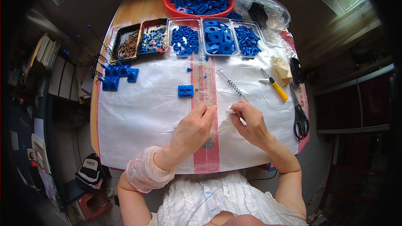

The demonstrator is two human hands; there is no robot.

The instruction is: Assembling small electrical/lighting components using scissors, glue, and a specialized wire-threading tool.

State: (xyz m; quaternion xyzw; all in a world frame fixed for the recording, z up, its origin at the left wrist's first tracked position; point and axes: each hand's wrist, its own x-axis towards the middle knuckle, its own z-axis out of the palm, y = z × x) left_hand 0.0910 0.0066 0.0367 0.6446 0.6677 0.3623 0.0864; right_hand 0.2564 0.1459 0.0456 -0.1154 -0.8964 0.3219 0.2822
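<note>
My left hand (pixel 193 127) hovers over the middle of the sheet-covered table, its fingers pinched together; what they hold, if anything, is too small to make out. My right hand (pixel 251 123) has thumb and fingers closed on a thin, crumpled whitish piece like tissue (pixel 226 125), which hangs toward the left hand. Just beyond the right hand lies a metal spring with straight wire ends (pixel 235 87). A blue plastic base (pixel 185 91) sits farther off, past the left hand, with small blue pieces (pixel 189 69) near it.
Along the back stand trays of screws (pixel 127 46), small mixed parts (pixel 153 38) and blue parts (pixel 185 40), before a red basin (pixel 166 6). Assembled blue bases with springs (pixel 112 77) stand left. A yellow-handled tool (pixel 279 91) and black-handled scissors (pixel 300 123) lie right.
</note>
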